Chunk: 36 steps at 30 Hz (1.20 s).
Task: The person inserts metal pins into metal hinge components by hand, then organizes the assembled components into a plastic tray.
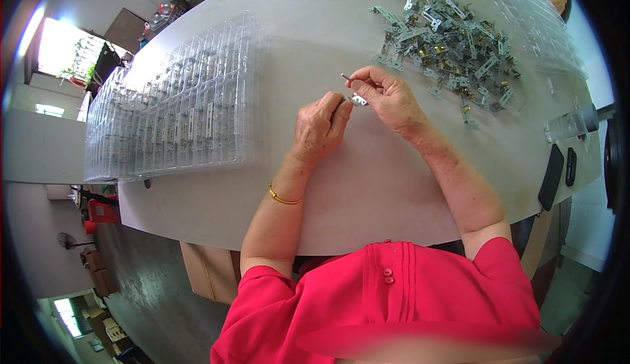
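Over the middle of the table, my left hand [319, 128] and my right hand [391, 100] almost meet. A small silvery metal bracket [358, 100] shows between them, its near end pinched in the closed fingers of my left hand. My right thumb and forefinger are pressed together around a thin metal pin [346, 77], whose tip pokes out toward the upper left. The right hand's lower fingers hang over the bracket; whether they touch it I cannot tell. Beyond my right hand lies a loose heap of similar metal brackets [453, 42], some with brass-coloured parts.
On the left stands a stack of clear plastic trays [246, 88] with metal parts in the compartments. Clear plastic sheeting [531, 23] lies at the far right. A clear bottle [568, 125] with a grey cap, a black phone [552, 177] and a small black object [571, 166] are near the right edge.
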Each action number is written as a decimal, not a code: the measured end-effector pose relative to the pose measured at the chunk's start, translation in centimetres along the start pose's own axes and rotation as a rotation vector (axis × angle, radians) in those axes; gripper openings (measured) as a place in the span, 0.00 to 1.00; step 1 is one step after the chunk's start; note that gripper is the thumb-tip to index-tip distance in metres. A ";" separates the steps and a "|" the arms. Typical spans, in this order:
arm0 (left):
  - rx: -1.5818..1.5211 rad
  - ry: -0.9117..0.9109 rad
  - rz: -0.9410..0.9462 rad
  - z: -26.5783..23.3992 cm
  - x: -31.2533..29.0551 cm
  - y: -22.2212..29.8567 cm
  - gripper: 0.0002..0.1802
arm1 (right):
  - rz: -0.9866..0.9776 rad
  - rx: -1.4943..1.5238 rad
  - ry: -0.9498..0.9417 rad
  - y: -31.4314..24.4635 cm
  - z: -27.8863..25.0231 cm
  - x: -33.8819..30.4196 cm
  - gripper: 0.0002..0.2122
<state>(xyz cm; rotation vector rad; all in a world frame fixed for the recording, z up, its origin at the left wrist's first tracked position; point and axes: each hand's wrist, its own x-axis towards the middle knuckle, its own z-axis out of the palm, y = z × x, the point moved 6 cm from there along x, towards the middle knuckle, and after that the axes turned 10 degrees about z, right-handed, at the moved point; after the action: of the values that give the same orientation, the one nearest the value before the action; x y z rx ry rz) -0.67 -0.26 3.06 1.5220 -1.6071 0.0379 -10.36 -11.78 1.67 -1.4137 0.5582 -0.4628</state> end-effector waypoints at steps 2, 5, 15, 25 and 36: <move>0.045 0.026 0.003 -0.1 0.1 0.0 0.07 | 0.054 -0.018 -0.026 0.0 0.1 -0.1 0.07; 0.072 0.066 0.028 -0.5 0.3 0.2 0.09 | 0.134 -0.033 -0.071 0.0 0.4 -0.3 0.08; -0.284 0.025 -0.242 -1.2 -0.2 -1.6 0.18 | 0.052 0.050 0.013 0.1 -1.3 0.3 0.07; -0.808 -0.112 -0.564 0.3 -1.0 -2.8 0.18 | 0.016 0.089 0.007 -0.1 -1.4 0.7 0.07; -0.675 0.154 -0.507 -0.1 -0.7 -3.1 0.15 | -0.307 -0.486 0.207 -2.7 -0.3 -1.4 0.04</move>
<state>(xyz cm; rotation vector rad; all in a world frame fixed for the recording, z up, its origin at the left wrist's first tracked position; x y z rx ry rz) 1.82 -0.40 1.04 1.2924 -0.9293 -0.5936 -11.56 -11.46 4.48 -1.9440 0.6506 -0.7601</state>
